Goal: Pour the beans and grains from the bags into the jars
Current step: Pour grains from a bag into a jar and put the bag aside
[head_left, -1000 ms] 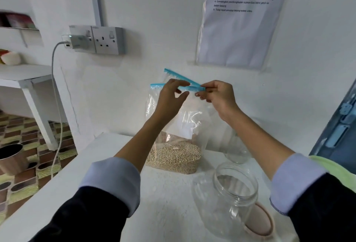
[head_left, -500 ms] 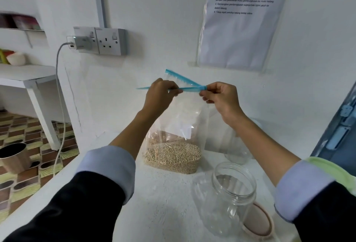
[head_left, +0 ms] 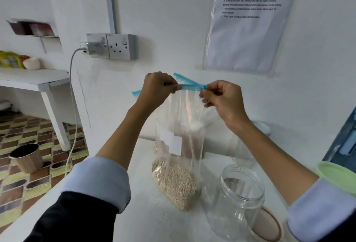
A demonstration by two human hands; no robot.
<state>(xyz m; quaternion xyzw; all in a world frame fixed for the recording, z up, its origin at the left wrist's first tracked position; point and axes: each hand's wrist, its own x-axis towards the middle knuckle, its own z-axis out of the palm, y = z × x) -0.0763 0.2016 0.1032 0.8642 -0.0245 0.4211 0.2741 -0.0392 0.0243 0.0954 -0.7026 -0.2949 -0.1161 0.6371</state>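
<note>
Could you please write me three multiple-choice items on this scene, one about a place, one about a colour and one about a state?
1. Where does the empty clear plastic jar stand relative to the clear plastic bag of pale grains?
A. On the person's right of it
B. On the person's left of it
C. On the floor

2. What colour is the zip strip along the bag's top?
A. Red
B. Blue
C. Black

3. What state is the jar in?
A. Full and closed
B. Lying on its side
C. Upright, open and empty

Answers:
1. A: the jar stands on the white table at the person's right of the bag.
2. B: the strip pinched by the left hand and right hand is blue.
3. C: its mouth has no lid and nothing shows inside.
</note>
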